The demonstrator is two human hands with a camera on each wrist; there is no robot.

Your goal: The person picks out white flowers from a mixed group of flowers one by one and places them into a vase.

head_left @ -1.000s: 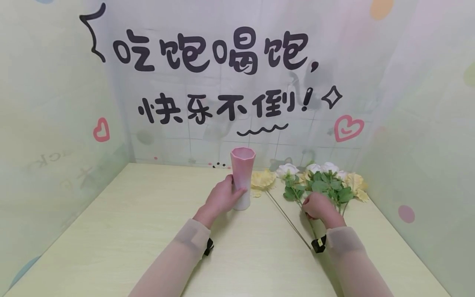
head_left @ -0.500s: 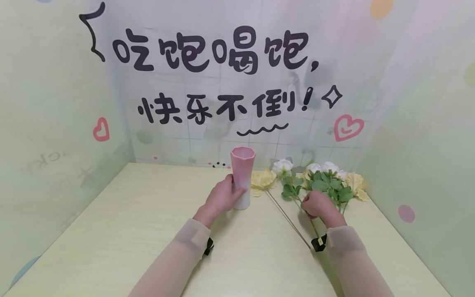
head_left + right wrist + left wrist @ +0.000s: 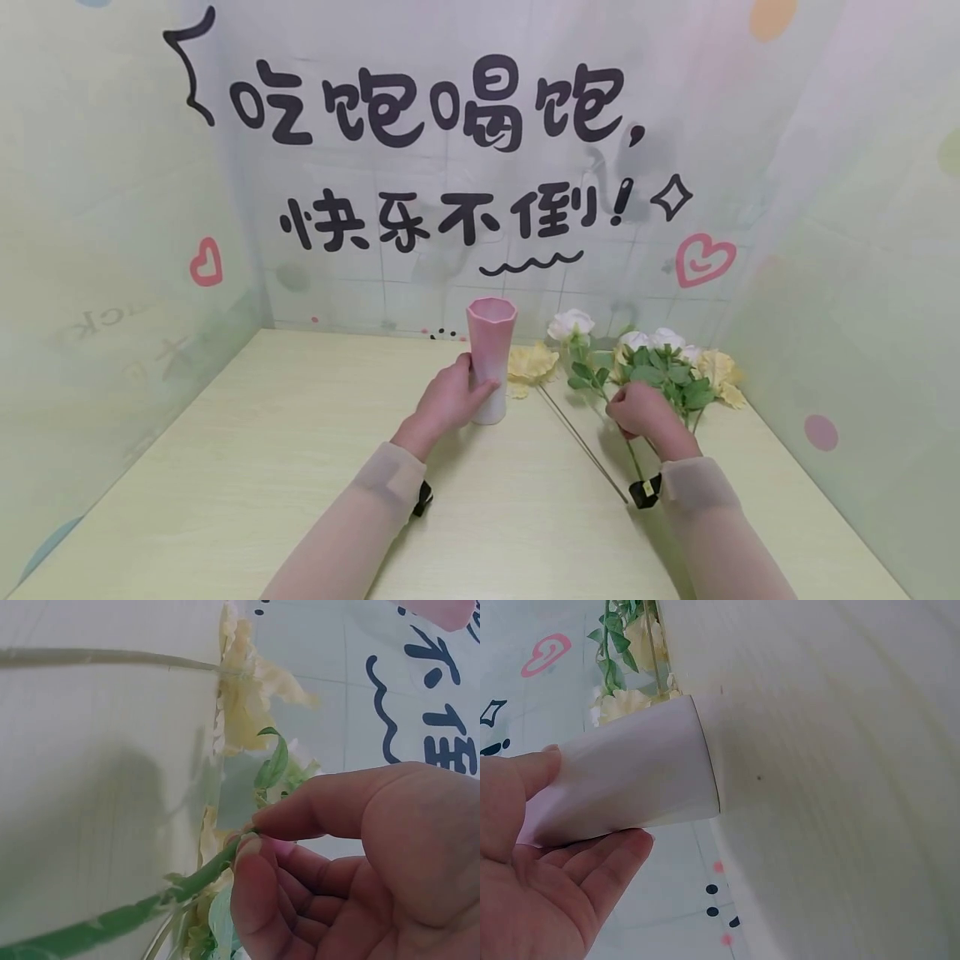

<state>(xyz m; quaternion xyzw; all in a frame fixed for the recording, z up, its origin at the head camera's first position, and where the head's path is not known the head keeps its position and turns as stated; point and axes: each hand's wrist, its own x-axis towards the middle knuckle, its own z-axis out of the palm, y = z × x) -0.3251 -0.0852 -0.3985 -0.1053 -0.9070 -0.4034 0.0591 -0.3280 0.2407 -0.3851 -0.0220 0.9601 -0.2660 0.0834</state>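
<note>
A tall vase (image 3: pixel 491 350), pink at the rim and fading to white below, stands upright on the table. My left hand (image 3: pixel 446 398) grips its lower part, thumb on one side and fingers on the other, as the left wrist view shows. Between thumb and fingertips, my right hand (image 3: pixel 647 412) pinches the green stem (image 3: pixel 112 926) of a white rose (image 3: pixel 572 325). The rose head leans up and left of that hand, with green leaves (image 3: pixel 588 375) below it. Just right of the vase lies a yellow flower (image 3: pixel 532 363) with a long thin stem.
Several white and yellow flowers with green leaves (image 3: pixel 667 375) lie in a bunch at the table's back right. The pale wood table (image 3: pixel 225 467) meets printed cloth walls (image 3: pixel 337 283) behind and at both sides.
The white rose in my right hand has risen slightly and shifted left, away from the bunch. My right hand has moved a little left and up. The left hand and vase stay put.
</note>
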